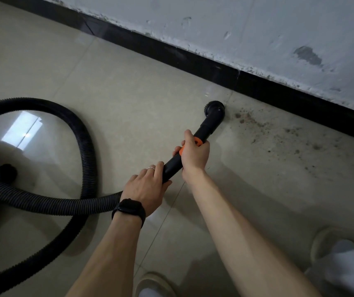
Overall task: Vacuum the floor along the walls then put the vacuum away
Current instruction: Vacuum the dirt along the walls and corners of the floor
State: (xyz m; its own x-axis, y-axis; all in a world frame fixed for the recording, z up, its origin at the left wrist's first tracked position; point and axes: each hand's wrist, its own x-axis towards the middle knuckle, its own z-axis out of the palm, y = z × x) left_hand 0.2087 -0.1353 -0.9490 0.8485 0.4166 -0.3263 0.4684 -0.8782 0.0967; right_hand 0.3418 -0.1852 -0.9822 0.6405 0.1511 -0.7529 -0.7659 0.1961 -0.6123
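Black nozzle (pixel 214 108) rests on the floor (pixel 129 93) right of centre, near the skirting (pixel 193 58) and just left of a brown dirt patch (pixel 257 123). The right hand (pixel 194 154) wraps round the wand (pixel 173 168) at its orange collar, and the left hand (pixel 146 189) grips its rear end, where the hose (pixel 81 136) loops off left. Wall-edge vacuuming looks in hand, and the next move likely calls for sliding the nozzle rightward through the dirt, tight to the skirting.

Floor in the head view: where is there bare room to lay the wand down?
Widest bare tile lies between the baseboard and the hose loop, left of the brush head. Another patch sits inside the loop. Crowded: hose coils at left, dirt right of the brush, shoes below.
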